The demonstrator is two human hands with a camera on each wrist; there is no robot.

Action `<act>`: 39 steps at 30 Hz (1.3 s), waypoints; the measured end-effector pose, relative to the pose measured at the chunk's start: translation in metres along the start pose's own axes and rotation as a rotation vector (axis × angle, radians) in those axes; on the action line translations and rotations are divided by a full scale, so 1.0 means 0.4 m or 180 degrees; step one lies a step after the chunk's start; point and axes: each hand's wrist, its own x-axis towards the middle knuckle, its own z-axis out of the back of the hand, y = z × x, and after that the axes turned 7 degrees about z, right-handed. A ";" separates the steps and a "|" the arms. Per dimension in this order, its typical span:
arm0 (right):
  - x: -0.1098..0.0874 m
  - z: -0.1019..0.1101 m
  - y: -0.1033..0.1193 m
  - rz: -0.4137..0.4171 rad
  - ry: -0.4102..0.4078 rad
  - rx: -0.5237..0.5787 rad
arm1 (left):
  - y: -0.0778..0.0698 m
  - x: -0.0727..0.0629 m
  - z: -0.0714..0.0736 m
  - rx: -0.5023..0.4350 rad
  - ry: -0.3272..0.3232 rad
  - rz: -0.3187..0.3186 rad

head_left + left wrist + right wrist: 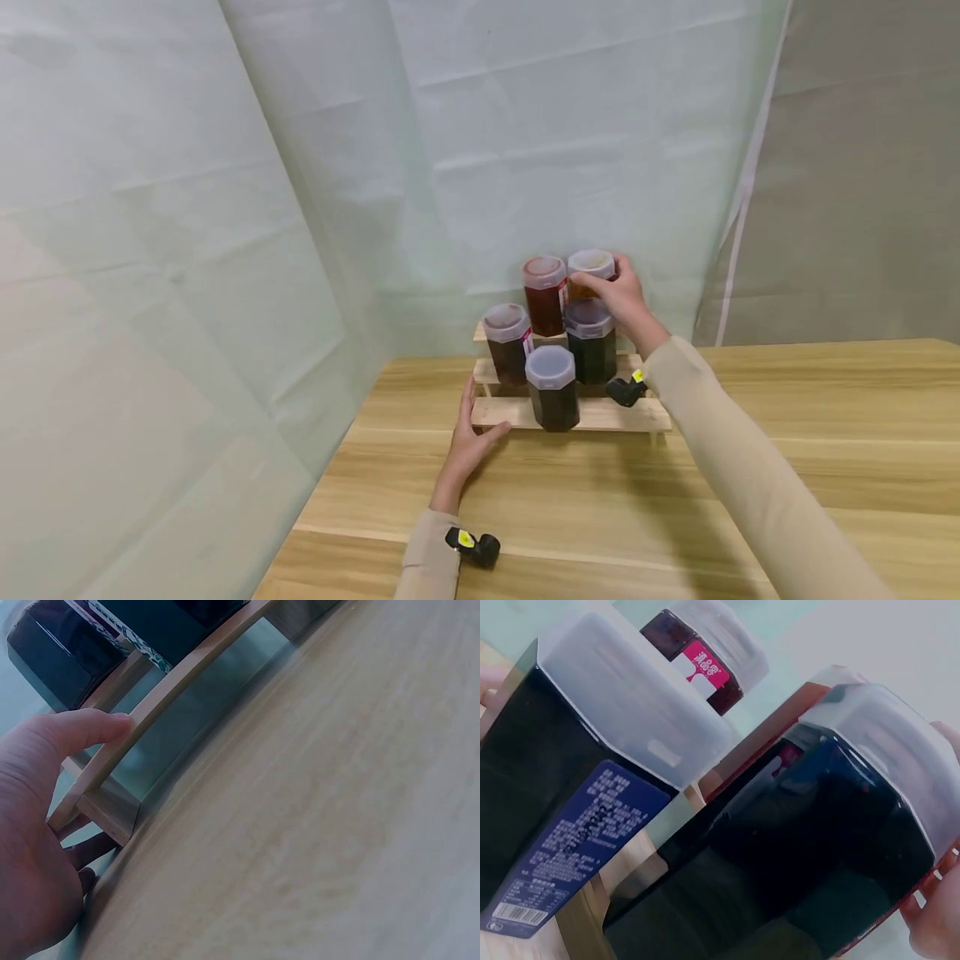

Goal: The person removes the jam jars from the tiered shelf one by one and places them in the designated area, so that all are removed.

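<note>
A three-step wooden rack (498, 411) stands on the table with several lidded, faceted jars on it. My left hand (467, 448) holds the rack's lower left end; in the left wrist view the thumb (97, 727) presses the front slat's edge, with fingers behind. My right hand (626, 298) grips an amber jar (591, 265) by its lid at the back right. Beside that jar is a dark red jar (545, 310). Two dark jars, left (510, 357) and right (591, 350), occupy the middle step. Another dark jar (553, 404) sits on the front step.
A wood-grain table (787, 433) extends to both sides and in front of the rack. Pale hanging fabric (525, 150) rises close behind, and more fabric (225, 333) slopes along the left edge. The front jars stand close to the right forearm (720, 433).
</note>
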 end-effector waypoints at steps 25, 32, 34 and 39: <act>-0.049 0.117 0.029 0.0092 -0.0283 -0.0525 | -0.011 0.018 0.012 0.0064 -0.0027 0.0110; -0.047 0.141 0.046 0.0224 -0.0397 -0.0566 | -0.014 0.030 0.026 0.0042 -0.0056 -0.0025; -0.046 0.148 0.048 0.0240 -0.0420 -0.0565 | -0.010 0.030 0.032 0.0058 -0.0061 -0.0012; -0.052 0.185 0.048 0.0250 -0.0474 -0.0650 | -0.002 0.020 0.047 0.0117 -0.0050 0.0107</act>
